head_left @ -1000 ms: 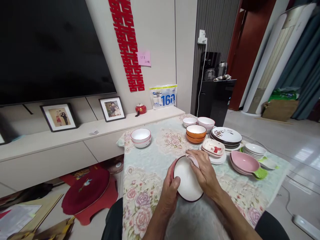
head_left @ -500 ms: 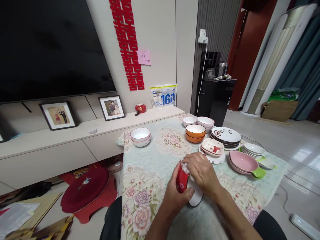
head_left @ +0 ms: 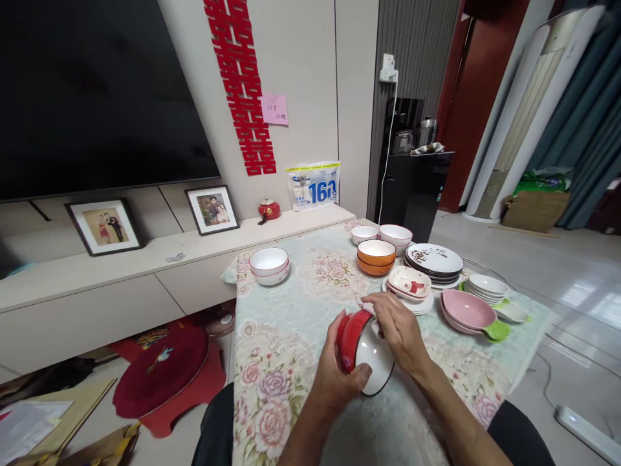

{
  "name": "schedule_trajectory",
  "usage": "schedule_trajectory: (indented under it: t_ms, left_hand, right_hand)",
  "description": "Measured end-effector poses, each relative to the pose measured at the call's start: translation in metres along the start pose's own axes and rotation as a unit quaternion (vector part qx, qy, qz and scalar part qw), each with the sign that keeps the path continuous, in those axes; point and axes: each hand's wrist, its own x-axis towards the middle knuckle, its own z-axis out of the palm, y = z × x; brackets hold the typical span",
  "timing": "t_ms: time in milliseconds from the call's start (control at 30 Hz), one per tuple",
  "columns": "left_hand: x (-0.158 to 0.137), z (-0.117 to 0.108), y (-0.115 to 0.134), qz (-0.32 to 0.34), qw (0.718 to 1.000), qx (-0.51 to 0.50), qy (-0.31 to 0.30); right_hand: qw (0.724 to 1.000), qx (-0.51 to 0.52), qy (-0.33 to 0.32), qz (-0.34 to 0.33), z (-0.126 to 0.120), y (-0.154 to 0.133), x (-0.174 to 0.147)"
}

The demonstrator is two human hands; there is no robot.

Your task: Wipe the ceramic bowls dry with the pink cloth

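A red bowl with a white inside and a dark rim is tilted on its side above the near part of the table. My left hand grips it from the left, thumb over the rim. My right hand is closed on a white cloth or tissue, pressed against the bowl's upper rim; most of the cloth is hidden under the fingers. Beyond my right hand stand small rectangular dishes on white plates, and orange bowls.
White bowls stand stacked at the table's far left. Further right are dark-rimmed plates, pink dishes and small white dishes. A red stool is on the floor at left. A wipes pack stands on the cabinet.
The red bowl has turned so more of its white inside faces me. My right hand and the cloth have shifted slightly along the rim. The view has moved a little.
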Motion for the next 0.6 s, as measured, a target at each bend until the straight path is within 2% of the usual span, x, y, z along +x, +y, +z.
schedule_trajectory:
  t_ms: [100, 167, 233, 300, 367, 467, 533, 600]
  left_hand:
    - [-0.002, 0.006, 0.000, 0.017, 0.999, 0.042, -0.024]
    - [-0.001, 0.011, 0.002, 0.062, 0.994, 0.089, -0.030]
    - [0.000, 0.014, 0.005, 0.099, 0.986, 0.129, -0.041]
    - [0.000, 0.015, 0.006, 0.103, 0.984, 0.136, -0.047]
    - [-0.002, 0.013, 0.005, 0.069, 0.988, 0.128, -0.045]
    - [-0.007, 0.010, 0.002, 0.019, 0.990, 0.138, -0.036]
    - [-0.009, 0.010, 0.002, 0.015, 0.987, 0.151, -0.043]
    - [-0.009, 0.009, 0.005, 0.009, 0.986, 0.158, -0.056]
  right_hand:
    - [0.987, -0.071, -0.046, -0.140, -0.006, -0.021, -0.003]
    - [0.969, -0.104, -0.100, -0.202, -0.005, -0.034, -0.007]
    - [0.954, -0.116, -0.140, -0.238, -0.004, -0.043, -0.009]
    - [0.955, -0.114, -0.147, -0.232, -0.005, -0.043, -0.007]
    - [0.971, -0.092, -0.133, -0.174, -0.008, -0.035, -0.003]
    - [0.991, -0.005, -0.128, -0.044, -0.015, -0.009, 0.006]
    - [0.986, 0.064, -0.147, 0.048, -0.018, 0.012, 0.009]
    - [0.965, 0.128, -0.155, 0.171, -0.018, 0.029, 0.010]
